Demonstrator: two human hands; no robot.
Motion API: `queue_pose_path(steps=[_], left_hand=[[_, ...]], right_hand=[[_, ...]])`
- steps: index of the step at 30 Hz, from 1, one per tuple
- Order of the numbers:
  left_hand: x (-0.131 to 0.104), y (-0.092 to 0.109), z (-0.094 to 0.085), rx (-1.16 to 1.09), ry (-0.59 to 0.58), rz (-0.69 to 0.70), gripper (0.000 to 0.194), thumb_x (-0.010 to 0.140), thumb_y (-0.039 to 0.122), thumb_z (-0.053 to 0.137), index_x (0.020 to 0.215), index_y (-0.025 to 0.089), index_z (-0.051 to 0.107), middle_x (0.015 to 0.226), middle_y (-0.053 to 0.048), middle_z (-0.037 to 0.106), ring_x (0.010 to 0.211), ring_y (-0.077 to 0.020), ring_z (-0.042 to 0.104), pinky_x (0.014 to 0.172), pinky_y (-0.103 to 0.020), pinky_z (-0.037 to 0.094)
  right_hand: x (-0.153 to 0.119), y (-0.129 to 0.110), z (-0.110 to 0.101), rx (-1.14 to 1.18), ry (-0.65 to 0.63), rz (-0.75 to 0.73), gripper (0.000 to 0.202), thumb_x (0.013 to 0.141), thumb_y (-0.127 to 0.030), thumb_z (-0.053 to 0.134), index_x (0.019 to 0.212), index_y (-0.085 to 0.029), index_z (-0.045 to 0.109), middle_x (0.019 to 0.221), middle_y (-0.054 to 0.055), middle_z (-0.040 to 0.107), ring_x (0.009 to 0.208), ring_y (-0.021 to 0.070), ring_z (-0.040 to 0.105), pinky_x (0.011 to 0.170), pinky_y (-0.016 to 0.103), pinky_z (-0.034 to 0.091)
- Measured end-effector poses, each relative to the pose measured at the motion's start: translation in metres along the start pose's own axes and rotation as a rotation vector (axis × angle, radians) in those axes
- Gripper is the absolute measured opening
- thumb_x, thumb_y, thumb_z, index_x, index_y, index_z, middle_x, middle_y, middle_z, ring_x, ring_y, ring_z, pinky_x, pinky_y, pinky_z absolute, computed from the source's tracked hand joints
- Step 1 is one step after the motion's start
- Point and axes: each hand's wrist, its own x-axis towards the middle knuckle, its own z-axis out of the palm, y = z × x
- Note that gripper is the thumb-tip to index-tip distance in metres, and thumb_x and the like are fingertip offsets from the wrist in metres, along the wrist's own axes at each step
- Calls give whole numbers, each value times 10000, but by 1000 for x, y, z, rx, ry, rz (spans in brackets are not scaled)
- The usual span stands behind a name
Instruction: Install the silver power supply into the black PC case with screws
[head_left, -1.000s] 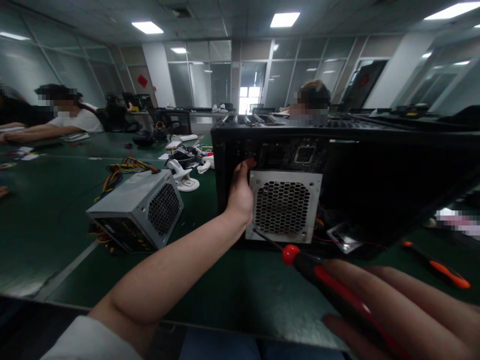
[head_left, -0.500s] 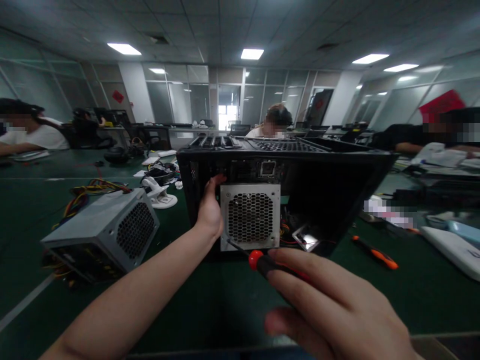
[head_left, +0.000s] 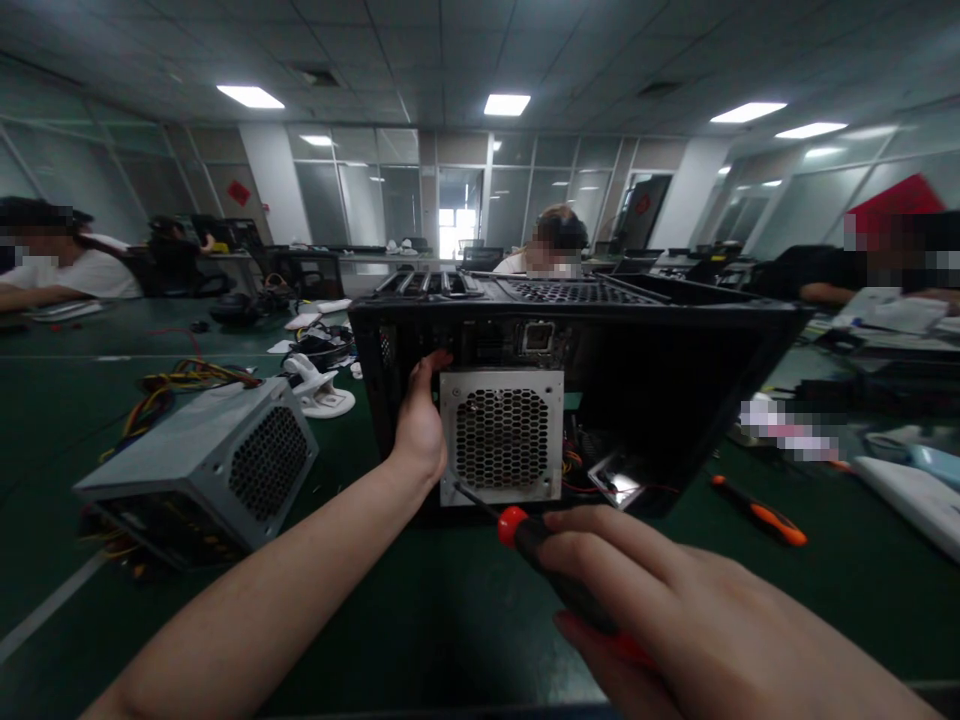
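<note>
A black computer case point(head_left: 637, 312) lies on the green table, its open side facing me. At its front sits a silver power supply point(head_left: 502, 495) with a honeycomb grille. My left hand point(head_left: 421, 425) reaches into the case and rests along the left side of that unit, fingers wrapped behind it and partly hidden. My right hand point(head_left: 675, 600) is closed round a red and black screwdriver point(head_left: 551, 555). The screwdriver's shaft points up and left, its tip at the lower left corner of the silver unit.
A second grey power supply point(head_left: 187, 440) with bundled cables is at the left. An orange and black screwdriver point(head_left: 761, 510) lies at the right, near a white device point(head_left: 911, 500). Behind are a white stand point(head_left: 326, 400) and people at tables.
My right hand has shifted slightly right and down along the screwdriver, and its fingers sit differently on the handle. The tip stays at the same corner. My left hand has not moved.
</note>
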Motion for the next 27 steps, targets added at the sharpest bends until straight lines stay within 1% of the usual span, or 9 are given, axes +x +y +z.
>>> queue_pose_path(steps=[2,4,7,11,14,17,22,24,27], left_hand=[[0,0,0,5,-3,2,283,853,412,431,911,215,626,1082,-42,630,1145,-222,513,1047,-391,321],[0,0,0,7,-4,6,284,854,410,429,912,215,626,1081,-42,629,1138,-222,517,1044,-392,324],[0,-1,0,4,-3,15,282,857,407,426,907,216,628,1072,-37,632,1137,-215,517,1049,-379,319],[1,-1,-1,-5,-9,15,282,867,398,415,897,214,628,1060,-33,638,1128,-209,524,1049,-370,321],[2,-2,-1,-11,-13,6,281,867,403,416,893,216,625,1058,-34,639,1121,-211,527,1028,-367,343],[3,-2,-1,-18,-17,-1,280,859,415,429,894,219,625,1058,-34,636,1116,-209,528,1005,-355,360],[2,-1,-1,-37,-25,-15,282,852,423,440,899,218,628,1060,-30,632,1106,-194,530,1004,-337,351],[2,-1,-2,-41,-28,-18,276,850,423,447,893,221,630,1055,-29,636,1105,-194,532,995,-340,359],[2,-1,-2,-42,-34,-17,274,852,427,453,892,225,634,1052,-26,643,1105,-194,537,990,-340,369]], right_hand=[[3,-1,5,16,-16,-15,243,674,-66,465,867,-194,539,779,-2,598,507,127,570,378,217,444],[5,-2,9,13,-11,2,218,678,-67,473,844,-191,540,756,-1,592,480,131,557,350,229,425],[6,-5,7,54,-10,55,192,708,-64,472,831,-197,537,739,-14,589,499,133,564,378,235,443],[3,-10,0,135,1,159,224,754,-71,475,917,-221,511,827,-32,599,635,128,599,489,228,479],[-1,-14,2,156,17,252,203,771,-87,484,914,-229,510,826,-32,603,671,121,607,537,210,483],[-3,-19,7,156,51,326,167,780,-118,491,907,-224,519,801,-20,612,645,123,613,523,199,480],[-1,-23,9,186,114,363,143,816,-167,467,944,-221,499,784,-10,621,594,120,617,494,190,494],[-2,-21,7,180,155,354,203,827,-184,459,1024,-232,465,838,-7,630,656,126,635,527,198,520],[-5,-14,4,86,223,250,349,806,-185,455,1149,-225,408,1104,60,573,966,163,612,741,258,553]])
